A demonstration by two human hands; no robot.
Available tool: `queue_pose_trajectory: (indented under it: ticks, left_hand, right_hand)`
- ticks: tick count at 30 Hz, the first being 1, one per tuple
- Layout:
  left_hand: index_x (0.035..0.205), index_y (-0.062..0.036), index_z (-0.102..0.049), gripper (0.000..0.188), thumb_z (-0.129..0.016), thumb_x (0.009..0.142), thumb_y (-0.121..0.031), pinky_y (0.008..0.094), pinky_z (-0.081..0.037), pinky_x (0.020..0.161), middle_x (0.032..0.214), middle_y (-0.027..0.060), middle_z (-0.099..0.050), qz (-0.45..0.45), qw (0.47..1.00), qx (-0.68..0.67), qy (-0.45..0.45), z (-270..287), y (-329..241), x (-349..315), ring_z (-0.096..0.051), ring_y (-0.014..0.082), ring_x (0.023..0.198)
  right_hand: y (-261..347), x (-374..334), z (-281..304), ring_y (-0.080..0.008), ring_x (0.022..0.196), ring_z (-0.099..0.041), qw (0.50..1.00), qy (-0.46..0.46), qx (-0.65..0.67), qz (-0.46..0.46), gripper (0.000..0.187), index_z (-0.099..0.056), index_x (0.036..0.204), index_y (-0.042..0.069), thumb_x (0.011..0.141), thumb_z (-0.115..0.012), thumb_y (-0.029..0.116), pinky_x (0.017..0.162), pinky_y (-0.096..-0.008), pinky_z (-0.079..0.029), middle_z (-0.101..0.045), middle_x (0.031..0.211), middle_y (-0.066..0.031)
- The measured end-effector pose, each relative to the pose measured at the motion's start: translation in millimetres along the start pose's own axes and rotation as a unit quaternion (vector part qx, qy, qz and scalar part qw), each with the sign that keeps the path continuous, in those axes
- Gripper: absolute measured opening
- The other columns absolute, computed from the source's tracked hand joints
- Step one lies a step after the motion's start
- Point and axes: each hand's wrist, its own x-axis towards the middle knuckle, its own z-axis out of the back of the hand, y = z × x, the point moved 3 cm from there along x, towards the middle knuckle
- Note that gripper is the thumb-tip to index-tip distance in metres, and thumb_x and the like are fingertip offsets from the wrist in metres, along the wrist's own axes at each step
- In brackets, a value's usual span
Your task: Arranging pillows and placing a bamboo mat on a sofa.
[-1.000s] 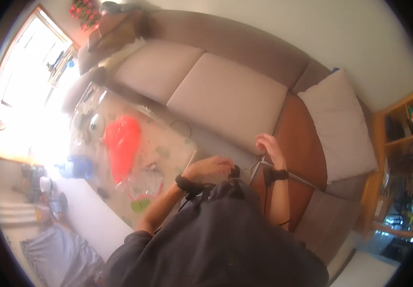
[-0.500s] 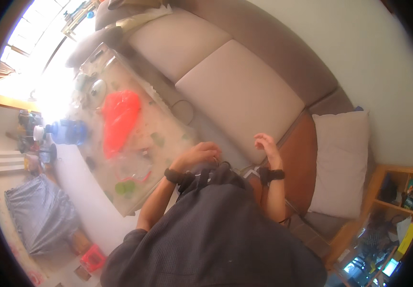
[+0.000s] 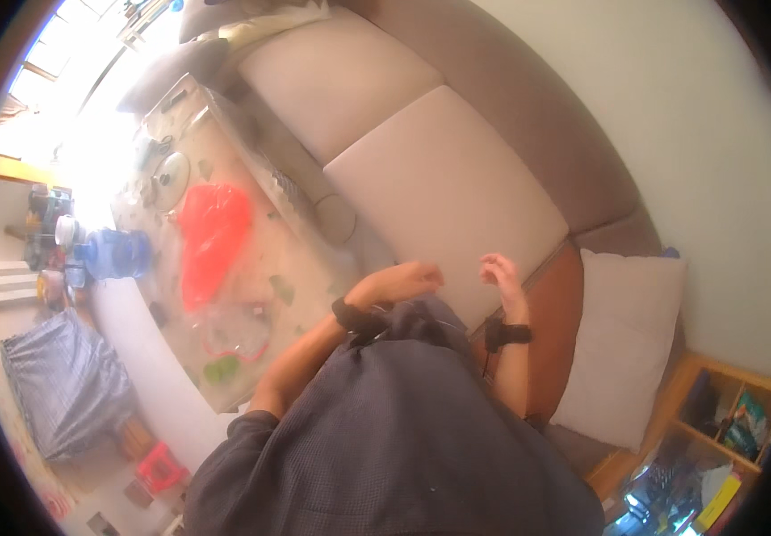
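Note:
In front of my body, my left hand [image 3: 403, 281] reaches rightward with its back up and its fingers loosely bent; nothing shows in it. My right hand [image 3: 503, 277] is raised beside it, fingers apart and slightly curled, holding nothing. A gap separates the two hands, and the sofa's seat cushion [image 3: 448, 179] lies beyond them. Each wrist wears a dark band. To the left of my left hand is a low table [image 3: 310, 308] under a clear cover. On it lie a red plastic bag [image 3: 216, 237], a clear bag with a red edge [image 3: 235, 332] and a glass lid [image 3: 172, 175].
A light pillow [image 3: 622, 344] rests at the sofa's right end. Wooden shelving [image 3: 689, 371] with assorted items stands at lower right. Left of the table are a blue water bottle [image 3: 117, 254], a grey cloth cover [image 3: 73, 384] and a red plastic stool [image 3: 160, 467].
My left hand has moved rightward, closer to my right hand, away from my waist. The right hand has hardly moved. The view has shifted slightly, with the table appearing further left.

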Motion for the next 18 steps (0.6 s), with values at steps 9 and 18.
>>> queue_pose_trajectory:
  ticks: [9,18]
  left_hand:
    - [0.113,-0.0026,-0.059,0.032,-0.052,0.092,-0.025,0.0343,-0.048,0.079,0.101,0.0137,-0.066,0.081,0.994,-0.025,-0.067,65,-20,43,-0.062,0.0245,0.090]
    - [0.115,-0.0020,-0.058,0.033,-0.052,0.093,-0.025,0.0337,-0.047,0.080,0.098,0.0124,-0.064,0.077,0.989,-0.075,-0.104,100,-27,51,-0.061,0.0211,0.092]
  right_hand:
    - [50,131,-5,-0.0102,0.071,-0.059,0.991,0.112,-0.074,0.002,0.020,-0.064,0.101,0.004,0.087,-0.057,0.016,0.067,-0.0247,-0.049,-0.062,0.076,-0.0016]
    - [128,178,-74,-0.0109,0.071,-0.059,0.975,0.193,-0.084,0.066,0.015,-0.064,0.096,0.003,0.086,-0.056,0.013,0.067,-0.0247,-0.049,-0.062,0.076,-0.0018]
